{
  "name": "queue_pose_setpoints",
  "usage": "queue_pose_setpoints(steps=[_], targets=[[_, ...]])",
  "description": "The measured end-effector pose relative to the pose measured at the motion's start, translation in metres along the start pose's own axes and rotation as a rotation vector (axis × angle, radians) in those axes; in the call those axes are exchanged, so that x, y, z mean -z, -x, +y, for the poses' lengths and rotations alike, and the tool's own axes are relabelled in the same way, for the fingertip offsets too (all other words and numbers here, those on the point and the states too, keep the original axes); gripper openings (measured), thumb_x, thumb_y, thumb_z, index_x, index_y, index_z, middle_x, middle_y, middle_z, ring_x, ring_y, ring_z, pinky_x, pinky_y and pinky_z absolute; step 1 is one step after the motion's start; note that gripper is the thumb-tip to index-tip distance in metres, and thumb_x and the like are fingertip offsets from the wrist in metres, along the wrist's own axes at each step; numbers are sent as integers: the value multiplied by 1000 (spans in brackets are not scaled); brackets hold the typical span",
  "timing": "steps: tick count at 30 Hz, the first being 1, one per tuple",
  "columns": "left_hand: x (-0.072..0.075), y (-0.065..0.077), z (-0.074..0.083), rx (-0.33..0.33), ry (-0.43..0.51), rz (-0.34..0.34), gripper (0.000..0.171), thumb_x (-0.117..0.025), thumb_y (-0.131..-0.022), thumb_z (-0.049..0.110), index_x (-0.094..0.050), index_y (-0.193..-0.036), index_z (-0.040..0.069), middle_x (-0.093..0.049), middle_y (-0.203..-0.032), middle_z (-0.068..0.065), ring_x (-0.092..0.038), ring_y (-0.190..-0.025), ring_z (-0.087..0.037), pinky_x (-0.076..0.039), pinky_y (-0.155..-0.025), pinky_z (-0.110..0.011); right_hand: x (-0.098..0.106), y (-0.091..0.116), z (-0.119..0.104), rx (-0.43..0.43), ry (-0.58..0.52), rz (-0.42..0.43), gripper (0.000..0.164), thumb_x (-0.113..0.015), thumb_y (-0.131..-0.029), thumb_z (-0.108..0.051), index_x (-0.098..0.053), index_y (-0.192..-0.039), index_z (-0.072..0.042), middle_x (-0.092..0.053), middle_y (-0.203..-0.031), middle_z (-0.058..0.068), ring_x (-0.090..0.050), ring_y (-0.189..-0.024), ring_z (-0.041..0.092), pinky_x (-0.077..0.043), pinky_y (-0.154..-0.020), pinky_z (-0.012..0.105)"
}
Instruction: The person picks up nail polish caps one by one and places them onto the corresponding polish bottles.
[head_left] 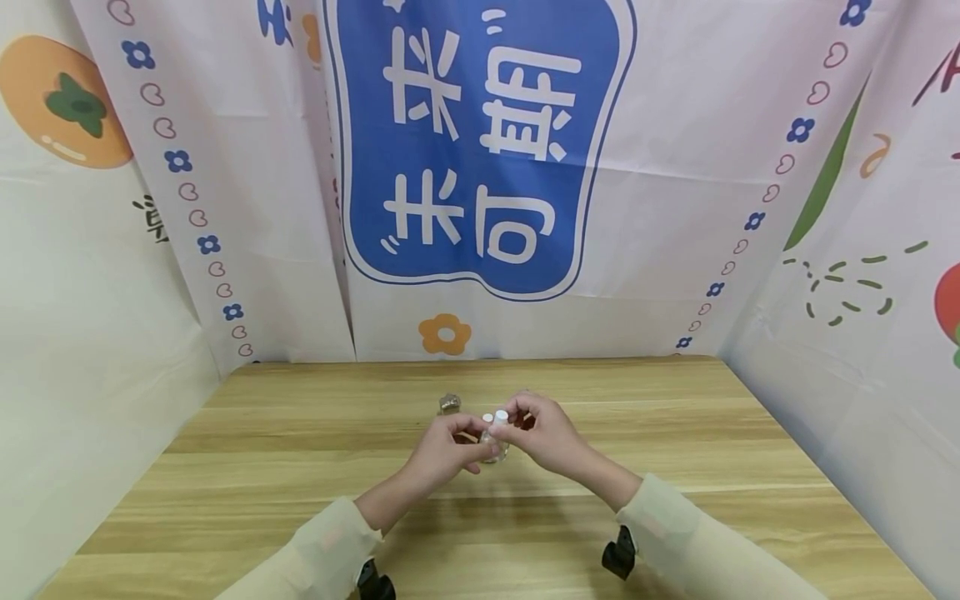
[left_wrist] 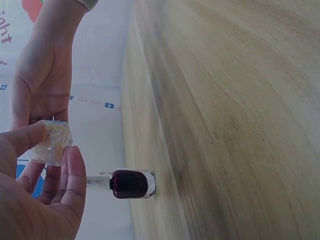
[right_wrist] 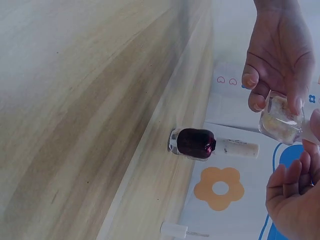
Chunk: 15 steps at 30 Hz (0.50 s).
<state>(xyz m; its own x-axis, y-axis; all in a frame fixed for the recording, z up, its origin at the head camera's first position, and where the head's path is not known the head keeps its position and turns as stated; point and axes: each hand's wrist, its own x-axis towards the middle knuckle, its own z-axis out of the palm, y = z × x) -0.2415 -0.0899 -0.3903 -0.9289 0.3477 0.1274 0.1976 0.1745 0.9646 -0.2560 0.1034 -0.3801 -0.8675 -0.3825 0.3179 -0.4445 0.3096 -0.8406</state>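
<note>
Left hand: and here the body of a clear bottle (right_wrist: 281,119) is pinched by the left hand (head_left: 442,450), between thumb and fingers.
Right hand: a white cap (head_left: 501,416) is pinched at the bottle's top by the right hand (head_left: 551,437).
Clear bottle: held up off the wooden table (head_left: 645,533), pale flakes seen inside.
Dark red bottle: stood upright on the wood, this dark red bottle (right_wrist: 196,143), left untouched.
Brush: by the table's edge, a white-handled brush (right_wrist: 174,229) is seen, bristles up.
</note>
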Motion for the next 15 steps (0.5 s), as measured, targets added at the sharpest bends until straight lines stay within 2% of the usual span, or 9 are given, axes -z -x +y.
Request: queue_pose_setpoints(steps=[3,9,15], targets=[[-1,1,0,3,0,7,24,-79,-82,14,-69,-99,0,-66,-88,-8,-63,-76,-20,-58,-62,-35,-1,0,-1,5,-5,12,13,-74,-87,-17,-64,-90,-8,-57,-85,-1,-50,-74,17,-44,-61,25],[-2,1,0,4,-11,21,25,-79,-82,16,-69,-100,1,-66,-90,-8,-63,-76,-20,-58,-61,-35,-1,0,1,1,13,31,15,-76,-86,-19,-65,-88,-9,-57,-84,0,-52,-76,16,-47,-65,26],[-2,0,-1,-3,-18,30,27,-79,-83,17,-69,-102,0,-66,-91,-8,-63,-77,-20,-58,-62,-34,0,3,-8,-2,14,27,11,-73,-88,-12,-66,-93,-5,-59,-85,1,-54,-80,20,-47,-68,27]])
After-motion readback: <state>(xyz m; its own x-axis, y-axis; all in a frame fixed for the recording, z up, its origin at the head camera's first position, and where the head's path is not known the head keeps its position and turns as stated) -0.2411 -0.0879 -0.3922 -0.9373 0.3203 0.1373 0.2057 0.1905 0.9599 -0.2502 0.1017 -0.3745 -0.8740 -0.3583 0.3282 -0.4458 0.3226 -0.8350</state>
